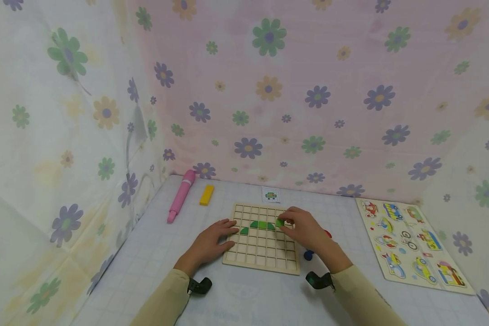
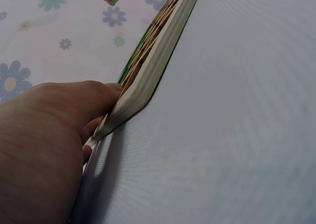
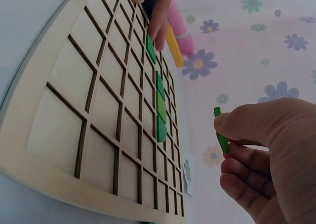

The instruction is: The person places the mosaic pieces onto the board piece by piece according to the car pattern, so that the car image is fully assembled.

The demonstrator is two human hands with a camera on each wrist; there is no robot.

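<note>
A wooden grid board (image 1: 261,267) lies on the table, its cells marked off by thin dark dividers. Three dark green tiles with a rounded side and one light green square tile (image 1: 262,225) sit in its upper cells. My left hand (image 1: 209,244) rests along the board's left edge, thumb and fingertips on the frame. Between thumb and index finger, my right hand (image 1: 305,230) pinches a small green tile (image 3: 222,130). That tile is held up over the board's upper right part, clear of the grid in the right wrist view.
Behind the board lies a small picture card (image 1: 270,194). A yellow block (image 1: 206,195) and a pink cylinder (image 1: 182,194) are at the back left. To the right is a picture puzzle board (image 1: 409,244). Blue (image 1: 308,255) and red (image 1: 328,233) pieces lie by my right forearm.
</note>
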